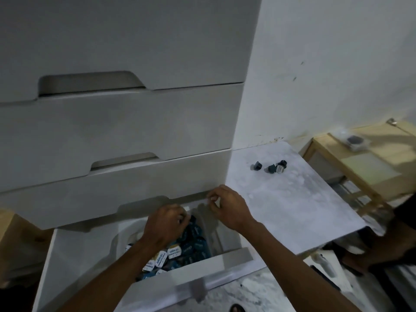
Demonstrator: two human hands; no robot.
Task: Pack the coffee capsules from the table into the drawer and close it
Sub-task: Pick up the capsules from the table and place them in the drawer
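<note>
Left hand (165,224) curled onto drawer's capsules (191,244); right hand (227,206) pinched empty (3 capsules (270,167) on table).

Three capsules (271,168) on the table (292,199); four drawers (117,127).

From my remote station I log a white wall (326,64) bearing a few dark scuffs and stains along its base; a white chest of stacked drawer fronts (117,122) with cut-out grips stands against it; a pale wooden unit (371,167) sits at right; marbled floor (258,291) shows below; lighting is dim.
</note>
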